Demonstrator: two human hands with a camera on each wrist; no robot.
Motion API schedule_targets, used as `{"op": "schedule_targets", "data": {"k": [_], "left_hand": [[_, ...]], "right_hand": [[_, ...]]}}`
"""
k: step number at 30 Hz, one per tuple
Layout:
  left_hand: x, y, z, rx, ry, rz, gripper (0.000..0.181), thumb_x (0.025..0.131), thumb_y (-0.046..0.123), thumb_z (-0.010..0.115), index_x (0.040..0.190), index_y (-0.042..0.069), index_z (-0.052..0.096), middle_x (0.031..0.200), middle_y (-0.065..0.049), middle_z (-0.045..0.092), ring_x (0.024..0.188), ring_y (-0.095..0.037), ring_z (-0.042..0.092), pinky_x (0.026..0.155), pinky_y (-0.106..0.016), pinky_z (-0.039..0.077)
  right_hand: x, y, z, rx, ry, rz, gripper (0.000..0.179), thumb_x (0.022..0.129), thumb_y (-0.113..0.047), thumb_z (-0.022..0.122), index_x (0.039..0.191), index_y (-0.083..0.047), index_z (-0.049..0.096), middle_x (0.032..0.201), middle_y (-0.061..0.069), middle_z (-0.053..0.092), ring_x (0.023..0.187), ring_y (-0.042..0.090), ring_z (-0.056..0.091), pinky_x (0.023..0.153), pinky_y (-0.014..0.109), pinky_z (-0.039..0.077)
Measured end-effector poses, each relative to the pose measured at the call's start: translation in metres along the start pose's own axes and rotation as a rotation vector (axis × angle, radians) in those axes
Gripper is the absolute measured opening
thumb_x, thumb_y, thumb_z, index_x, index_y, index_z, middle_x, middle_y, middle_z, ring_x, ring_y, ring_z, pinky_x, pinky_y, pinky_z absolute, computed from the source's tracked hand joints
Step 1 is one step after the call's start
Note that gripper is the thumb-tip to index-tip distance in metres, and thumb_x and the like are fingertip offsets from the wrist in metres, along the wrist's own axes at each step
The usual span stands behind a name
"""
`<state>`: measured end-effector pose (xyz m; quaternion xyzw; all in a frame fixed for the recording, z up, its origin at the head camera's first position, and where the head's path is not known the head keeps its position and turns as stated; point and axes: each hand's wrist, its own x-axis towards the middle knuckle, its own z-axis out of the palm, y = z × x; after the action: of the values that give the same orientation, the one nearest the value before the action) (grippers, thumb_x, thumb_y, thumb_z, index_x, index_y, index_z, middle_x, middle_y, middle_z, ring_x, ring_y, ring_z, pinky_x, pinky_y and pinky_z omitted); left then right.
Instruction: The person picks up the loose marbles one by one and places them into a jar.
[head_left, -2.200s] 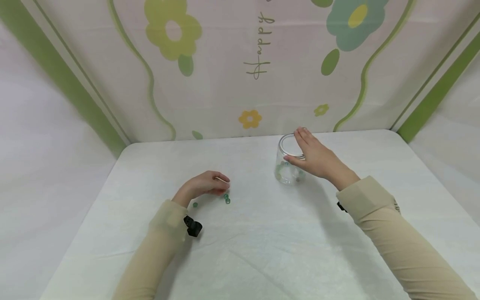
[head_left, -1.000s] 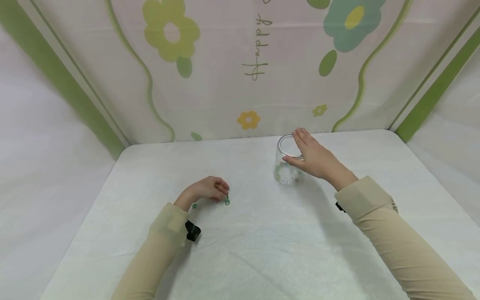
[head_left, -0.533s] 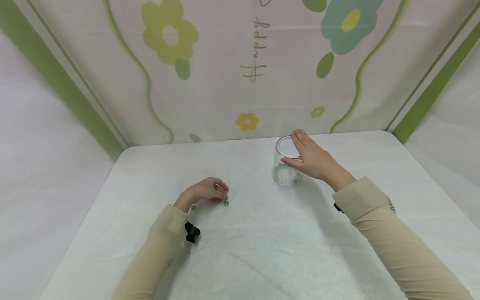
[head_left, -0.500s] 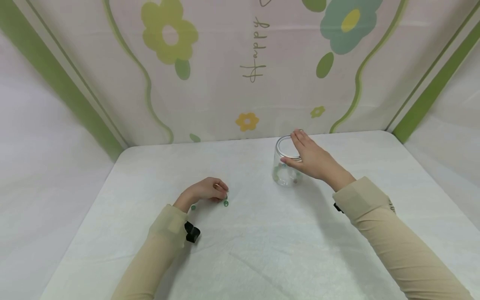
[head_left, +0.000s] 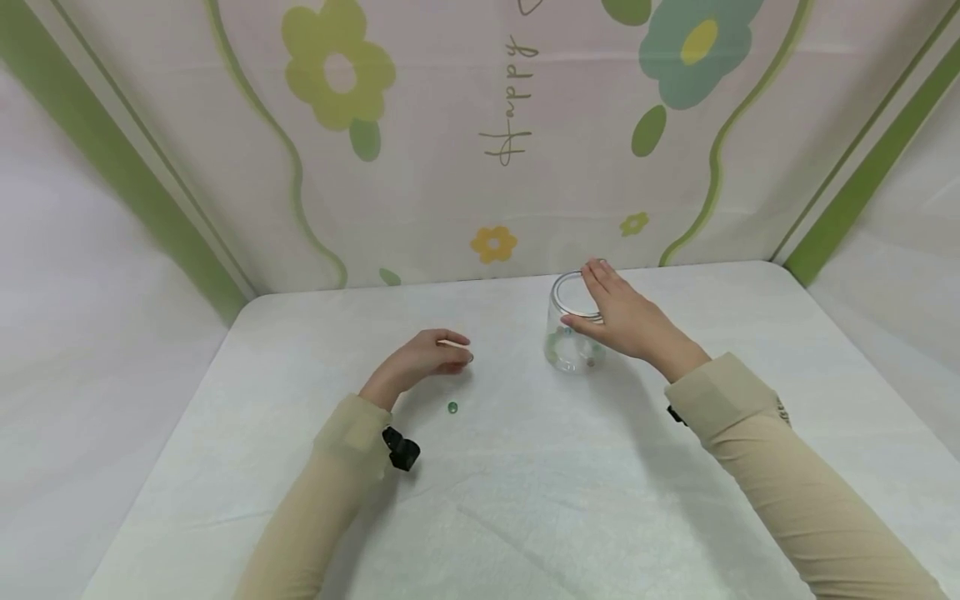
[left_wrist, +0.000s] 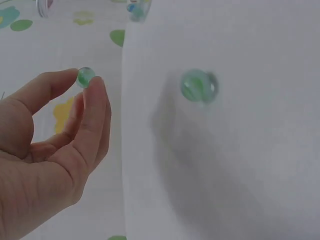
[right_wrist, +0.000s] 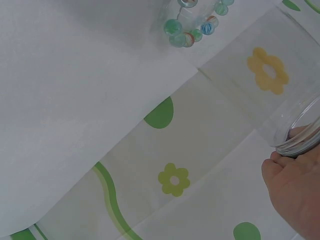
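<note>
Between the thumb and fingertips of my left hand (head_left: 422, 358) is a green-swirled glass marble (left_wrist: 85, 77), pinched above the white table. Another green marble (head_left: 452, 407) lies on the table below that hand, and looks large in the left wrist view. A clear glass jar (head_left: 557, 333) stands upright, mouth up, at the back right of centre. Straight fingers of my right hand (head_left: 630, 315) rest across the right side of its rim, thumb at the near edge. Several green, blue and orange-streaked marbles (right_wrist: 173, 27) sit at the jar's bottom, partly hidden in the head view.
A white cloth covers the table (head_left: 510, 500). Behind its far edge rises a curtain (head_left: 420, 192) printed with flowers and lettering. White side walls stand left and right. A small black camera (head_left: 401, 450) is strapped on the left wrist.
My left hand has picked up a marble from beside the other one and moved up and slightly right with it. The marble near the left sleeve is no longer visible. The right hand stays on the jar.
</note>
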<state>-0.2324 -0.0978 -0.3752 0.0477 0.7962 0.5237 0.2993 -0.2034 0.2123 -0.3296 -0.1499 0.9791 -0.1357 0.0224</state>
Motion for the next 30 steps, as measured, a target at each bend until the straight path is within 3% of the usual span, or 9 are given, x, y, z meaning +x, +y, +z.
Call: {"op": "schedule_targets", "data": {"k": [6,11,16,24,30], "left_hand": [[0.007,0.030,0.017,-0.181,0.036,0.032,0.047,0.094,0.014,0.061,0.136,0.002,0.046,0.114,-0.009,0.060,0.104,-0.020,0.061,0.098,-0.028,0.053],[0.011,0.056,0.035,-0.285,0.081,0.069,0.041,0.092,0.012,0.063,0.131,0.005,0.051,0.116,-0.011,0.061,0.098,-0.016,0.063,0.101,-0.031,0.052],[0.014,0.079,0.054,-0.319,0.097,0.106,0.043,0.092,0.011,0.063,0.133,0.005,0.050,0.123,-0.014,0.061,0.096,-0.013,0.063,0.100,-0.029,0.052],[0.020,0.100,0.076,-0.344,0.101,0.168,0.043,0.093,0.011,0.062,0.133,0.004,0.050,0.127,-0.017,0.060,0.117,-0.027,0.061,0.098,-0.028,0.053],[0.023,0.108,0.083,-0.375,0.113,0.196,0.045,0.093,0.012,0.062,0.134,0.001,0.049,0.125,-0.018,0.061,0.096,-0.014,0.063,0.098,-0.027,0.054]], "right_hand": [[-0.001,0.000,-0.001,0.002,-0.003,-0.002,0.090,0.095,-0.055,0.046,0.151,0.004,0.008,0.160,0.022,0.004,0.149,0.035,0.002,0.122,0.053,0.014],[0.000,0.000,0.000,0.002,0.000,0.005,0.089,0.095,-0.054,0.048,0.151,0.004,0.009,0.160,0.021,0.004,0.149,0.035,0.002,0.122,0.053,0.015],[0.000,0.000,-0.001,0.009,-0.007,0.015,0.091,0.094,-0.055,0.048,0.151,0.004,0.010,0.160,0.021,0.005,0.149,0.035,0.002,0.122,0.054,0.015],[-0.001,-0.001,-0.002,0.018,-0.011,0.014,0.091,0.094,-0.057,0.047,0.151,0.004,0.009,0.161,0.021,0.004,0.149,0.035,0.002,0.121,0.056,0.015],[-0.001,-0.001,-0.001,0.031,-0.018,0.020,0.092,0.094,-0.058,0.046,0.151,0.003,0.008,0.161,0.020,0.003,0.149,0.035,0.001,0.121,0.056,0.015]]}}
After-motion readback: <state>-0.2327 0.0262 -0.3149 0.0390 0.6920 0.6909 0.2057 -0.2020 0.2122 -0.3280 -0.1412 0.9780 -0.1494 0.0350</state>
